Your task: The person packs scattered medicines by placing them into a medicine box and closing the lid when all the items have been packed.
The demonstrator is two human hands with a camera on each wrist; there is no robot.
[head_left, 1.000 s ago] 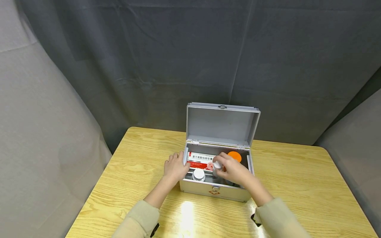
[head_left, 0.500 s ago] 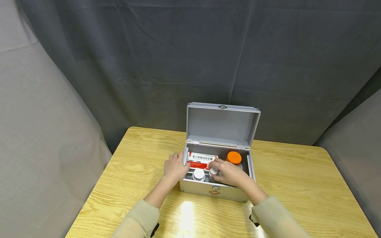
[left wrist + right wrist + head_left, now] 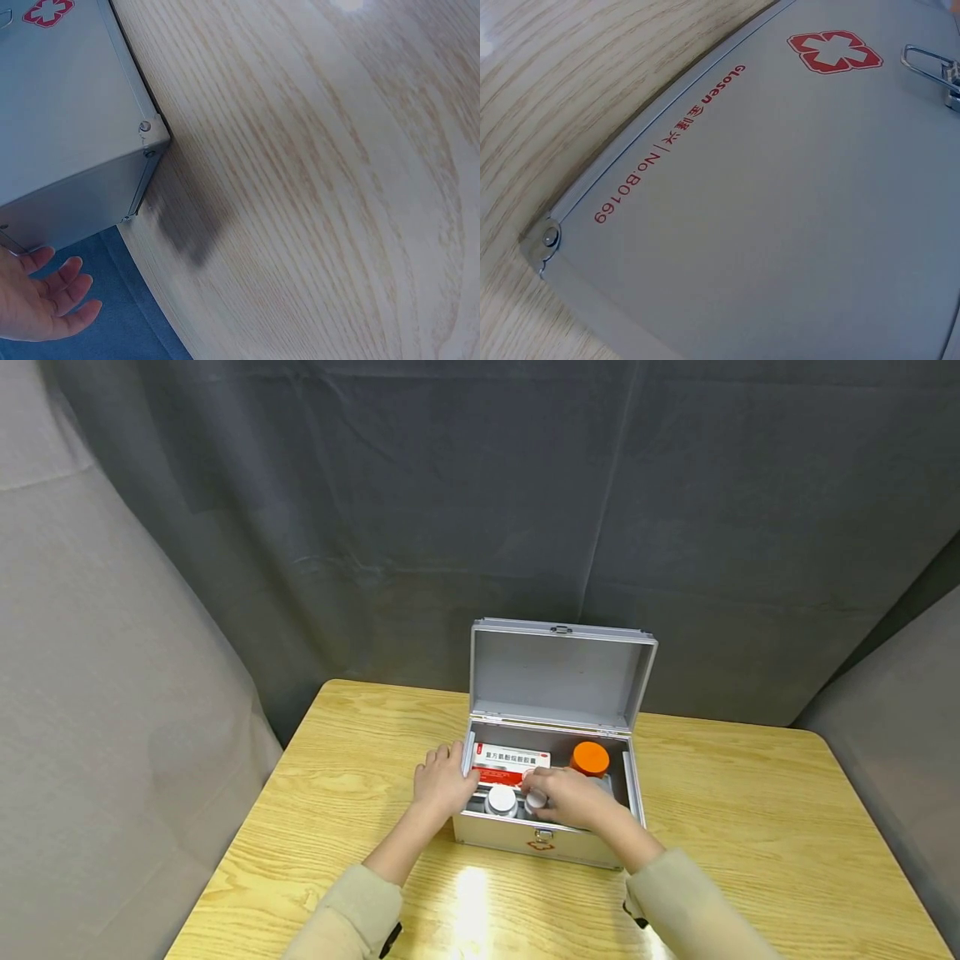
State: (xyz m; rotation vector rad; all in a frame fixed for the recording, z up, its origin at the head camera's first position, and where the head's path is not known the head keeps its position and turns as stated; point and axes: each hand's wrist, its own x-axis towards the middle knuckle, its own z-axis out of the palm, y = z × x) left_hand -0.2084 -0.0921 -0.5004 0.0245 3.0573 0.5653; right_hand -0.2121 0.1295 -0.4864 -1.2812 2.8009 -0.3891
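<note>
An open silver first-aid case (image 3: 501, 841) stands on the table with its lid raised at the back. My right hand (image 3: 573, 797) reaches into it and pinches a small white-capped bottle (image 3: 535, 800) near the front wall. Just left of that is a second white-capped bottle (image 3: 501, 800), upright. Behind both lies a white and red medicine box (image 3: 510, 763); an orange-capped bottle (image 3: 590, 758) stands at the back right. My left hand (image 3: 442, 782) rests on the case's left rim, its relaxed fingers (image 3: 71, 292) by the outer side wall. The right wrist view shows the case front, not the fingers.
The wooden table (image 3: 757, 827) extends to both sides of the case. A dark grey curtain (image 3: 405, 527) hangs behind it, with lighter cloth (image 3: 112, 693) at the left. The case's metal latch (image 3: 543, 834) sits on its front wall.
My right hand has moved left and lower inside the case with the white-capped bottle, setting it beside the other one. More of the orange cap shows. The left hand has stayed still.
</note>
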